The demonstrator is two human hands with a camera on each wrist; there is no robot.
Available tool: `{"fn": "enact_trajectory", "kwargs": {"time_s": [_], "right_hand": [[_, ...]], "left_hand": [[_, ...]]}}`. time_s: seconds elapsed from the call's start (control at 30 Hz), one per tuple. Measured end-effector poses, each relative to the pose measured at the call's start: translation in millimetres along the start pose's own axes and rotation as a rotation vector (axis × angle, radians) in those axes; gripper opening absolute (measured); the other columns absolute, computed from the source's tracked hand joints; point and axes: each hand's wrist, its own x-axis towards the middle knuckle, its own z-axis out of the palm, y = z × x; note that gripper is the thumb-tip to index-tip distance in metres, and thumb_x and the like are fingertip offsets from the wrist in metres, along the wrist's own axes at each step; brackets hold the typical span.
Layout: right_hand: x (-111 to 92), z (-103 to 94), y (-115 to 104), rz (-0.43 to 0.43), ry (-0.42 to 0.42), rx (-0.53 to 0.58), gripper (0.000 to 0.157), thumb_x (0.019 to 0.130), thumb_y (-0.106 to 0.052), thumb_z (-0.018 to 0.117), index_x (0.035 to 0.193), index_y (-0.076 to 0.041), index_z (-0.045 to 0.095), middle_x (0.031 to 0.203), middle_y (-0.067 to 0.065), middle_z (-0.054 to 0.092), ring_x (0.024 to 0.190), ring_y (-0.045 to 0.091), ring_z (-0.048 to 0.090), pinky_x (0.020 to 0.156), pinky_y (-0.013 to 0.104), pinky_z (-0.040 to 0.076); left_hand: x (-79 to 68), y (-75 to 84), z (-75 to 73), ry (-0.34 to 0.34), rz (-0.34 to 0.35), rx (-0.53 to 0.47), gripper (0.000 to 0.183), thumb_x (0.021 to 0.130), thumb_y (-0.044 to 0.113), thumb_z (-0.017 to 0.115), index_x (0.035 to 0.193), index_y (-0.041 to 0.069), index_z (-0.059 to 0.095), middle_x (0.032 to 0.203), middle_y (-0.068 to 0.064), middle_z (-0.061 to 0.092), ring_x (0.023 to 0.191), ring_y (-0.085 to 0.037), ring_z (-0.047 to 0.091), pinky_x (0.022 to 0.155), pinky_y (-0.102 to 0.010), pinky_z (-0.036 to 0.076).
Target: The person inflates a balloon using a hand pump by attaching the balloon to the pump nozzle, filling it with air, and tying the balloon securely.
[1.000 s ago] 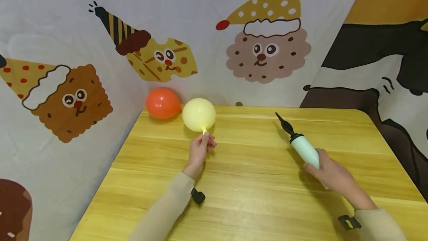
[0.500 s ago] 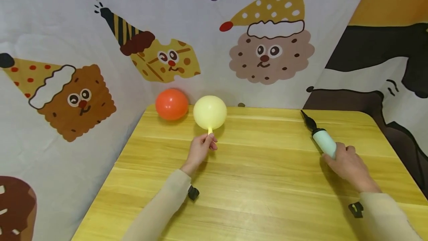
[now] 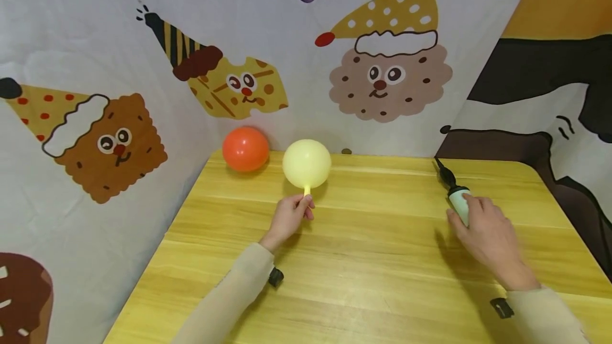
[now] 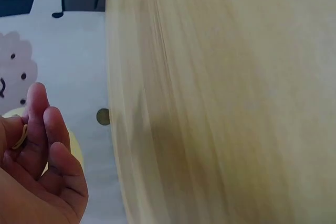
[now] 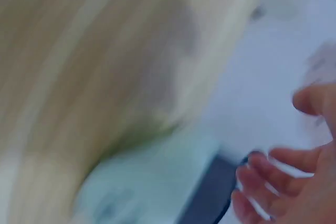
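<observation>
My left hand [image 3: 289,217] pinches the neck of an inflated yellow balloon [image 3: 306,163] between thumb and fingers, above the far part of the table. In the left wrist view a bit of the balloon neck [image 4: 20,137] shows at the thumb, the other fingers loosely bent. At the right, a hand balloon pump [image 3: 460,203] with a pale green barrel and black nozzle lies on the table. Over its near end is my right hand [image 3: 490,238]. The right wrist view, blurred, shows the right hand's fingers [image 5: 281,182] spread beside the pump [image 5: 152,182], not wrapped around it.
A red inflated balloon [image 3: 246,149] rests at the table's far left corner. The wooden table [image 3: 363,269] meets a cloth backdrop [image 3: 306,41] printed with cartoon figures along its back and left edges.
The right hand has carried the pump rightward onto the far right of the table and loosened its fingers from it. My left hand has shifted slightly right with the yellow balloon.
</observation>
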Motion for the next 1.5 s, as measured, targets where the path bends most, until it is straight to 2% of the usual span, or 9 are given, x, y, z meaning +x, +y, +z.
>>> {"fn": "enact_trajectory", "kwargs": {"time_s": [0.1,0.3,0.53,0.7,0.8,0.9,1.17,1.3,1.5], "right_hand": [[0,2.1,-49,-0.081,-0.059,0.211,0.043,0.11,-0.029,0.052,0.133,0.006,0.062,0.126,0.028,0.064,0.11,0.048,0.062,0.084,0.065,0.05],[11,33.6,-117,-0.089,-0.295,0.592,0.043,0.114,-0.029,0.043,0.132,0.0,0.067,0.13,0.016,0.069,0.124,0.038,0.063,0.101,0.057,0.05],[29,68.8,-156,0.036,-0.47,0.943,0.054,0.114,-0.036,0.039,0.142,0.007,0.056,0.144,0.022,0.058,0.138,0.04,0.051,0.109,0.056,0.045],[33,84.0,-171,0.153,-0.5,1.098,0.052,0.113,-0.036,0.043,0.129,0.009,0.064,0.126,0.019,0.069,0.128,0.034,0.06,0.109,0.054,0.046],[34,90.5,-177,0.189,-0.469,1.156,0.047,0.112,-0.032,0.046,0.114,0.009,0.068,0.11,0.014,0.073,0.112,0.025,0.067,0.106,0.051,0.049],[35,93.6,-180,0.217,-0.416,1.183,0.042,0.111,-0.028,0.05,0.107,0.008,0.071,0.112,0.014,0.074,0.104,0.017,0.069,0.103,0.046,0.052],[37,89.9,-180,0.274,-0.363,1.252,0.04,0.111,-0.023,0.049,0.124,0.008,0.07,0.129,0.017,0.069,0.102,0.017,0.07,0.092,0.029,0.052],[36,87.6,-178,0.29,-0.379,1.284,0.041,0.112,-0.025,0.046,0.124,0.005,0.07,0.127,0.017,0.07,0.1,0.02,0.071,0.094,0.031,0.049],[43,82.9,-173,0.201,-0.391,1.248,0.042,0.113,-0.028,0.045,0.12,0.007,0.067,0.128,0.015,0.071,0.123,0.029,0.063,0.112,0.045,0.04]], "left_hand": [[0.3,5.4,5.7,-0.02,0.045,0.059,0.034,0.11,0.02,0.054,0.092,-0.003,0.072,0.066,0.0,0.067,0.066,-0.014,0.064,0.064,-0.025,0.053],[-0.6,15.7,22.7,-0.081,0.111,0.132,0.033,0.109,0.02,0.056,0.091,-0.001,0.073,0.065,0.003,0.067,0.065,-0.022,0.068,0.057,-0.021,0.048],[-6.0,28.3,41.2,-0.124,0.186,0.195,0.032,0.109,0.023,0.056,0.09,0.002,0.072,0.064,0.001,0.068,0.055,-0.011,0.06,0.051,-0.021,0.041],[-7.5,34.0,50.7,-0.131,0.228,0.248,0.03,0.109,0.02,0.055,0.087,0.008,0.071,0.062,0.005,0.065,0.054,-0.004,0.056,0.053,-0.02,0.043],[-7.7,34.9,54.5,-0.124,0.248,0.281,0.03,0.11,0.019,0.054,0.086,0.011,0.071,0.061,0.007,0.064,0.053,-0.003,0.054,0.054,-0.02,0.043],[-7.8,33.6,57.4,-0.11,0.258,0.273,0.032,0.11,0.02,0.053,0.084,0.011,0.07,0.061,0.005,0.066,0.053,-0.002,0.053,0.054,-0.02,0.043],[-17.5,34.3,63.3,-0.195,0.311,0.273,0.031,0.111,0.021,0.05,0.092,0.004,0.068,0.064,0.002,0.067,0.053,-0.001,0.049,0.053,-0.018,0.041],[-22.4,34.4,63.9,-0.242,0.254,0.198,0.032,0.112,0.021,0.047,0.096,0.002,0.068,0.067,-0.003,0.07,0.052,0.001,0.048,0.05,-0.017,0.037],[-24.7,34.7,55.3,-0.29,0.237,0.155,0.038,0.113,0.023,0.045,0.095,0.001,0.07,0.067,0.0,0.07,0.051,-0.002,0.05,0.048,-0.019,0.037]]}}
